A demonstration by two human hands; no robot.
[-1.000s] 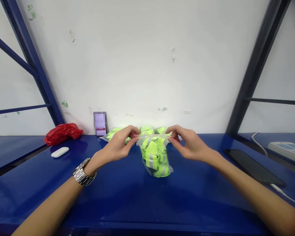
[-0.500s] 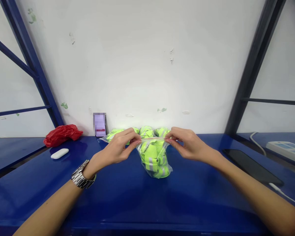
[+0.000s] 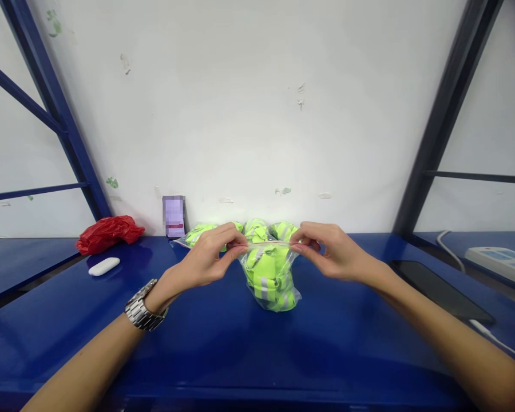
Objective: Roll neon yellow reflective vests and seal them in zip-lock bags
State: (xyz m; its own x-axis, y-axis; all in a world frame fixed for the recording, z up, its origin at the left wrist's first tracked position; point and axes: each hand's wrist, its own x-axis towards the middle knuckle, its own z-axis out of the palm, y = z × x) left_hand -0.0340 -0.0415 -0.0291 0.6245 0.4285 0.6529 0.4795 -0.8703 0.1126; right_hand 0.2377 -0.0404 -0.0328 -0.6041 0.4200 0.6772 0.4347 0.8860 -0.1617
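Note:
A clear zip-lock bag (image 3: 271,280) holds a folded, bright yellow-green fabric item with silver-grey reflective strips. Its top edge is stretched level between my two hands. My left hand (image 3: 212,254) pinches the left end of that edge between thumb and fingers, and a metal-band watch (image 3: 145,306) circles the wrist. At the other end, my right hand (image 3: 326,250) pinches the top corner in the same way. Behind the hands, more clear bags of yellow-green reflective fabric (image 3: 256,230) lie along the wall, partly hidden by my fingers.
On the blue table (image 3: 223,355), a red plastic bag (image 3: 109,233), a white oval case (image 3: 104,266) and a phone leaning on the wall (image 3: 174,217) are at the left. A dark phone with a white cable (image 3: 440,290) lies right, near a power strip (image 3: 502,262).
Both hands keep their pinch on the bag's top edge. That edge has dipped very slightly; otherwise hardly anything differs.

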